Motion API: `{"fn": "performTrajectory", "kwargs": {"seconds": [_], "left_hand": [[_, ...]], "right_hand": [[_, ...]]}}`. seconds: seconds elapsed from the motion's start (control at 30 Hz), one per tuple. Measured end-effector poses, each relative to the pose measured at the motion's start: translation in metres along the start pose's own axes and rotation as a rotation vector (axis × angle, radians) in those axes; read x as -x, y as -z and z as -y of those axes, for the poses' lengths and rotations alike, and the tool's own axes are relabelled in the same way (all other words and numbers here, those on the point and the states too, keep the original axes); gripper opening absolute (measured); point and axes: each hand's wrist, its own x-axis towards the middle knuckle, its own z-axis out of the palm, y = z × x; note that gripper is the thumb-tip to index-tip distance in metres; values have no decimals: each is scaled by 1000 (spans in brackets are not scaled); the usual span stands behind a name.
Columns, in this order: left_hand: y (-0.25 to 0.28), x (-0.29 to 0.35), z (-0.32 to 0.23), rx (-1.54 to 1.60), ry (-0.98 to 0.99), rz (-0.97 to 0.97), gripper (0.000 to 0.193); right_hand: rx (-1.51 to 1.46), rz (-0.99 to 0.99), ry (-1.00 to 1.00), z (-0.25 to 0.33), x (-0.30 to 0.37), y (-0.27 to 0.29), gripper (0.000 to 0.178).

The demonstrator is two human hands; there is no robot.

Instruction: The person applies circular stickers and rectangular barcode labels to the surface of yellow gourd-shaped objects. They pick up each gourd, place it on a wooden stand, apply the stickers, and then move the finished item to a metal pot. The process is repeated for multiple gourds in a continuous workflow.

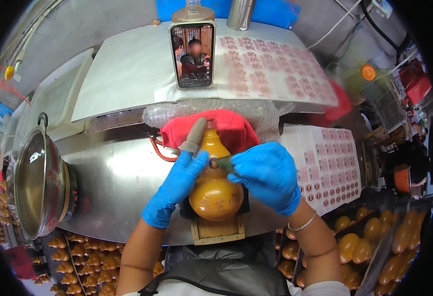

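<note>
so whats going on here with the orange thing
A person in blue gloves is working on an orange gourd-shaped piece that sits on a small wooden stand on a metal table. The left hand steadies its side, and the right hand presses a small dark object against its waist. A red cloth lies behind it.

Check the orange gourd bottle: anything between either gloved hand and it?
Nothing visible. The left hand rests directly on the orange gourd bottle, one capped finger up along its neck. The right hand presses a small dark pad against its waist; only that pad lies between.
</note>
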Motion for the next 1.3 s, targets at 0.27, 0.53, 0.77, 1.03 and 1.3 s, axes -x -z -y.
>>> {"fn": "performTrajectory", "kwargs": {"seconds": [0.27, 0.53, 0.77, 1.03, 1.3], "left_hand": [[-1, 0, -4, -300, -107, 82, 57], [-7, -5, -14, -262, -38, 42, 58], [-18, -7, -17, -190, 202, -165, 51], [-7, 3, -5, -271, -93, -22, 65], [-6, 9, -13, -159, -64, 85, 69]], "right_hand": [[-15, 140, 203, -17, 16, 2, 26], [-135, 115, -40, -22, 15, 14, 27], [100, 38, 214, 2, -4, 10, 26], [-571, -284, -825, 4, 3, 9, 13], [-93, 97, -362, -1, -45, -8, 17]]}}
